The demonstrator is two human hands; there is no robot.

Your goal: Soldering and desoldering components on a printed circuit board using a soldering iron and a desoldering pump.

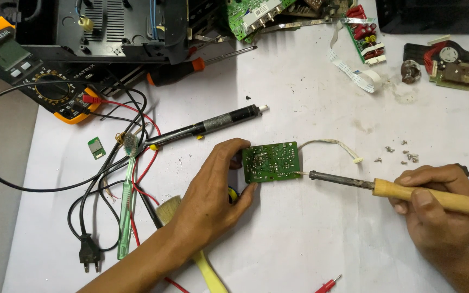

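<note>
Hands both busy on the white tabletop (pixel 310 239). Left hand (pixel 213 195) is curled round the left edge of a small green rectangular circuit board (pixel 272 161), thumb under the bottom corner, fingers on the top-left edge, board tipped w/ solder side up. Right hand (pixel 435 209) is closed in a fist-like grip round the wooden handle of a soldering iron (pixel 386 187); its dark metal shaft runs left and the tip touches the board's right edge. Thin white wire lead w/ a small plug (pixel 335 145) arcs out from the board's top right, above the iron.

Just above the left hand lies a black-and-grey desoldering pump (pixel 207 126). Further left of it: a tangle of black and red cables (pixel 120 163), a translucent green toothbrush (pixel 127 201), a black mains plug (pixel 89 254), a tiny green chip board (pixel 96 147). Under the left wrist, a pale-bristled brush w/ yellow handle (pixel 207 268). Far upper left, an orange-and-black multimeter (pixel 33 70) beside an opened black plastic device housing (pixel 109 27). Orange-and-black handled screwdriver (pixel 191 68) sits well above the left hand. Above the right hand, a scatter of small silver screws (pixel 403 154); further up, a white flat ribbon cable (pixel 354 70).
</note>
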